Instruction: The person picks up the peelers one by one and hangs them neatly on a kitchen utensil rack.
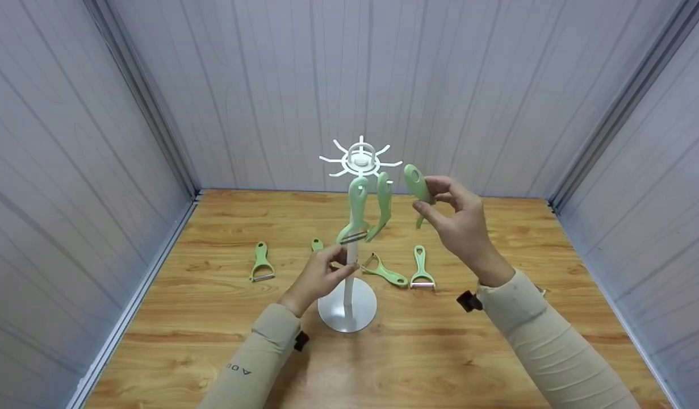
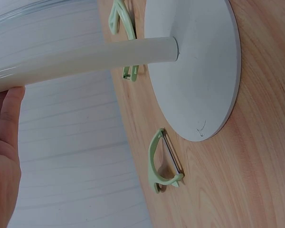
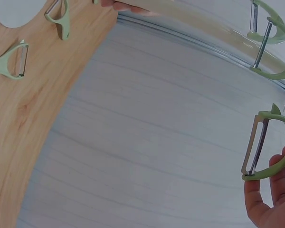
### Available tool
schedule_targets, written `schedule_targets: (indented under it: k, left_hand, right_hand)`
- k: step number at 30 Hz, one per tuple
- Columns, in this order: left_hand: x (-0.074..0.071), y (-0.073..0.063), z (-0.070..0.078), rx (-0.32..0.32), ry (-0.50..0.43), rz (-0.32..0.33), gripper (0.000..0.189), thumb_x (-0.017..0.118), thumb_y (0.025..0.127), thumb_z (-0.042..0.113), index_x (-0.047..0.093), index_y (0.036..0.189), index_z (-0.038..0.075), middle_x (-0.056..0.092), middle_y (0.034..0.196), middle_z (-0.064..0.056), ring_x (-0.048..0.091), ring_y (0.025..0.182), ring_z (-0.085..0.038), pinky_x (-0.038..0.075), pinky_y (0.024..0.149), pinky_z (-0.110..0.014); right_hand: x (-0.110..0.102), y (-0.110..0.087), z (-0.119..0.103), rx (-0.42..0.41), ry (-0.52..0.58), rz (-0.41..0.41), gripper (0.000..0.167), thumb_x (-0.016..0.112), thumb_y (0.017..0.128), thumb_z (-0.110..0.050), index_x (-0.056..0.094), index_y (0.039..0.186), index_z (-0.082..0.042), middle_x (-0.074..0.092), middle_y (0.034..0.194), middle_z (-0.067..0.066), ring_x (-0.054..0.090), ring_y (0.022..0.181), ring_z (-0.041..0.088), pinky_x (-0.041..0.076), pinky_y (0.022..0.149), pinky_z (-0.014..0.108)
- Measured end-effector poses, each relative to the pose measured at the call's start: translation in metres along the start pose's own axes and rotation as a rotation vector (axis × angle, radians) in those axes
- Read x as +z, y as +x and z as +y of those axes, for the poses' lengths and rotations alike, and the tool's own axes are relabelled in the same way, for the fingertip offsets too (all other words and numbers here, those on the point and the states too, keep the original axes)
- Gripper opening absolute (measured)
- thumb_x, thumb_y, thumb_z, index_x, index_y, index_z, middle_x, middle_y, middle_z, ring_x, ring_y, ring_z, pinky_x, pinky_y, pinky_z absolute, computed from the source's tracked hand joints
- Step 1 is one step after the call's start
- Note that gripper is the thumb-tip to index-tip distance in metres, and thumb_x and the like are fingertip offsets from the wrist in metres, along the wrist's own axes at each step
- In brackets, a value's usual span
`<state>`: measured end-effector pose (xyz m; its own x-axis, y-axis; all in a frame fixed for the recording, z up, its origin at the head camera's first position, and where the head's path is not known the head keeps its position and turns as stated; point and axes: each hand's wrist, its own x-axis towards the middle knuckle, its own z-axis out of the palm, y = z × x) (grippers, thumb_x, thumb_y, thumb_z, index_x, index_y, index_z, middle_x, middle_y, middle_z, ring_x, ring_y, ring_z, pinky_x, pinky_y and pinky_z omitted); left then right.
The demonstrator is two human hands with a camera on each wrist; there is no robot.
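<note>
R hand: thumb & fingers pinch the held peeler, handle end up, blade end down. It's in mid-air just R of the hook ring, apart from it. L hand: thumb & fingers grip the white pole below the ring, just under two hung peelers. Of those, near peeler & side peeler, just to its R, both hang on hooks, handles up. Pole's rd. base sits on the wood worktop.

Also on worktop: L peeler, well L of pole, blade end near; half-hidden peeler behind L hand; slanted peeler, just R of pole, blade end twd it; R peeler, further R, blade end near. Beige R sleeve & L sleeve, each w/ a small blk item at the wrist. Panelled wall at far side.
</note>
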<state>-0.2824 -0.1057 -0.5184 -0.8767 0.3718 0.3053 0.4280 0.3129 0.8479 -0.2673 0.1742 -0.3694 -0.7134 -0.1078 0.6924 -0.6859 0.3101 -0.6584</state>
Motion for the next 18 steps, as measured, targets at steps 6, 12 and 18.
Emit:
schedule_targets:
  k: [6,12,18]
  left_hand:
    - [-0.001,0.0,-0.001,0.022,0.007,0.008,0.017,0.074,0.104,0.015,0.072,0.116,0.004,0.077,0.106,-0.012,0.074,0.1,-0.025,0.064,0.081,-0.035]
    - [0.0,0.0,-0.002,0.027,0.0,0.004,0.017,0.075,0.104,0.014,0.072,0.116,0.002,0.077,0.106,-0.014,0.074,0.099,-0.025,0.064,0.081,-0.032]
    - [0.0,0.0,-0.003,0.021,-0.008,0.003,0.017,0.074,0.105,0.015,0.072,0.116,0.002,0.077,0.106,-0.013,0.073,0.099,-0.023,0.064,0.081,-0.03]
  right_hand:
    - [0.005,0.007,-0.006,-0.016,0.017,0.003,0.034,0.082,0.092,0.006,0.07,0.124,0.009,0.076,0.118,0.02,0.069,0.102,0.004,0.055,0.096,0.026]
    - [0.012,0.011,-0.007,-0.014,0.037,0.01,0.035,0.083,0.091,0.006,0.071,0.124,0.008,0.076,0.117,0.019,0.069,0.101,0.006,0.056,0.095,0.027]
    - [0.017,0.013,-0.007,0.006,0.05,0.016,0.035,0.082,0.092,0.005,0.071,0.125,0.007,0.076,0.117,0.018,0.069,0.103,0.006,0.056,0.095,0.027]
